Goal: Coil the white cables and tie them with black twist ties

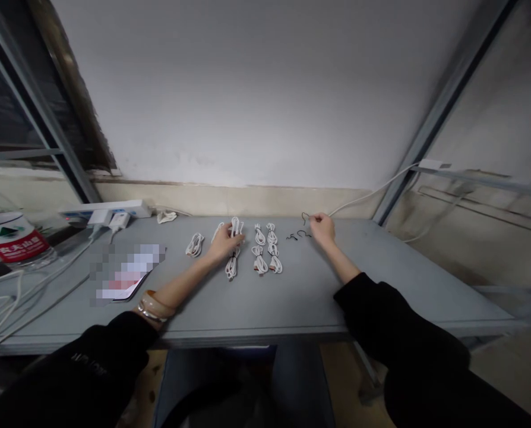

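Observation:
My left hand is closed around a coiled white cable, near the middle of the desk. Just below it lies a cable bundle, and a loose coil rests to its left; another coil is partly hidden behind the hand. Several white cables bound with dark ties, such as one bundle, sit in two columns between my hands. My right hand pinches a thin black twist tie above the desk. More black ties lie on the surface beside it.
A grey desk stands against the wall. On the left are a phone, a white power strip with plugs in it, a red and white tub, and trailing cords. Metal posts rise at both sides.

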A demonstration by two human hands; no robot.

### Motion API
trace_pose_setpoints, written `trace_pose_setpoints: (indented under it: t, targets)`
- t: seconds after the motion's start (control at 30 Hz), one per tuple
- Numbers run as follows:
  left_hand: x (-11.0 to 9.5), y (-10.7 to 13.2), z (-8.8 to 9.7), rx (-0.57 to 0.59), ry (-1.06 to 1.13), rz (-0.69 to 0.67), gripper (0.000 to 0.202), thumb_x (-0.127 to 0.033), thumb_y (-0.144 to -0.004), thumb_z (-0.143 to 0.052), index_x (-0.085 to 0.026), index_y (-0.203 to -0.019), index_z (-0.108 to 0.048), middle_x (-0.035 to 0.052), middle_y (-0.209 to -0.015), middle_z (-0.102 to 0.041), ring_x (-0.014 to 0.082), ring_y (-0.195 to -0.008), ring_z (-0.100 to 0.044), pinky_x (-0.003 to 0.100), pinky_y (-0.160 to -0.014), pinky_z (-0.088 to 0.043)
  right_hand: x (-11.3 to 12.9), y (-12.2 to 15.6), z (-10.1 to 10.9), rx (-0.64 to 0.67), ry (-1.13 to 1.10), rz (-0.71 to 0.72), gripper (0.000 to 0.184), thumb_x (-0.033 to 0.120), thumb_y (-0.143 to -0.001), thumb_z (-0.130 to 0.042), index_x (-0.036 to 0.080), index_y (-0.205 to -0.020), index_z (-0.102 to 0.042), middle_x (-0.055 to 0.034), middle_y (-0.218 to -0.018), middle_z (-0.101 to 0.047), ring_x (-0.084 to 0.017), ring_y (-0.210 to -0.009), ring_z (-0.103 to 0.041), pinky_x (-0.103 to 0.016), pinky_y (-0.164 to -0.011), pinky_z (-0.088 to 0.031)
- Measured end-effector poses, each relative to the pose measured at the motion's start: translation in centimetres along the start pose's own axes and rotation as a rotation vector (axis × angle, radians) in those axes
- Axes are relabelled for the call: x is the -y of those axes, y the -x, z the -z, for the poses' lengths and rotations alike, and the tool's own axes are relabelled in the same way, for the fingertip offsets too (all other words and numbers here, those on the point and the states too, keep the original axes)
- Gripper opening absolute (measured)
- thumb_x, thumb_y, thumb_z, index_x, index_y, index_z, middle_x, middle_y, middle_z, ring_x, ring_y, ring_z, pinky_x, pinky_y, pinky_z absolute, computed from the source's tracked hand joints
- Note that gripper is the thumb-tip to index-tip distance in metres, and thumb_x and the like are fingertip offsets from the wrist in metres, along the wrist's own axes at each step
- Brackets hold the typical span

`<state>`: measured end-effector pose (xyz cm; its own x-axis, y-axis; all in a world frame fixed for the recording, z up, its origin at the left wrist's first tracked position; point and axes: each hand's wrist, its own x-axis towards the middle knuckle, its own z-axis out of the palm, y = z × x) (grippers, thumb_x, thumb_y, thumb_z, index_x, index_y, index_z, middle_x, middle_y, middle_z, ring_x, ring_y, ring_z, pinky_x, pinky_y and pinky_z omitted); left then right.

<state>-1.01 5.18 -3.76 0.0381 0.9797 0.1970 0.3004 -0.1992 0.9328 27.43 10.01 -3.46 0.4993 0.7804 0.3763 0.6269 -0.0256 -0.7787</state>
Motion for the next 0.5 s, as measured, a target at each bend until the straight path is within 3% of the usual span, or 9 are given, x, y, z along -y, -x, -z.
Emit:
trace_pose_setpoints:
  t: [0.23, 0.33, 0.4, 0.5]
  targets:
    - [0.6, -0.5, -0.1, -0.003, -0.073, 0.062, 0.059, -0.018, -0.075, -0.065, -0.01, -0.13, -0.05, 0.0039, -0.08, -0.068, 0.0172, -0.074, -0.064, 0.029, -0.068, -0.049, -0.6, -0.2, 0.5, 0.101, 0.315, 0.06, 0.016, 0.024, -0.08, -0.058, 0.018, -0.08, -0.073, -0.0159, -0.09, -0.072, -0.031, -0.092, -0.065, -0.041, -0.078, -0.045]
    - [0.9, -0.7, -0.1, -0.021, -0.088, 0.083, 0.061, -0.018, -0.074, -0.067, -0.012, -0.133, -0.049, 0.0118, -0.104, -0.07, 0.0191, -0.087, -0.066, 0.032, -0.078, -0.052, -0.5, -0.1, 0.5, 0.145, 0.393, 0.084, 0.013, 0.022, -0.077, -0.061, 0.018, -0.076, -0.073, -0.0158, -0.086, -0.072, -0.033, -0.095, -0.065, -0.043, -0.079, -0.046]
    - [1.0, -0.9, -0.1, -0.008, -0.061, 0.113, 0.064, -0.017, -0.076, -0.065, -0.011, -0.137, -0.046, 0.0179, -0.123, -0.064, 0.02, -0.094, -0.067, 0.032, -0.082, -0.052, -0.6, -0.1, 0.4, 0.162, 0.43, 0.097, 0.011, 0.022, -0.076, -0.063, 0.018, -0.073, -0.073, -0.0159, -0.084, -0.072, -0.033, -0.095, -0.066, -0.044, -0.08, -0.047]
    - [1.1, -1.0, -0.1, 0.035, -0.027, 0.109, 0.062, -0.012, -0.076, -0.06, -0.01, -0.136, -0.048, 0.0196, -0.13, -0.06, 0.0223, -0.102, -0.066, 0.035, -0.087, -0.052, -0.9, 0.0, 0.3, 0.2, 0.459, 0.122, 0.011, 0.023, -0.075, -0.063, 0.018, -0.07, -0.072, -0.0157, -0.083, -0.072, -0.033, -0.094, -0.066, -0.045, -0.081, -0.047]
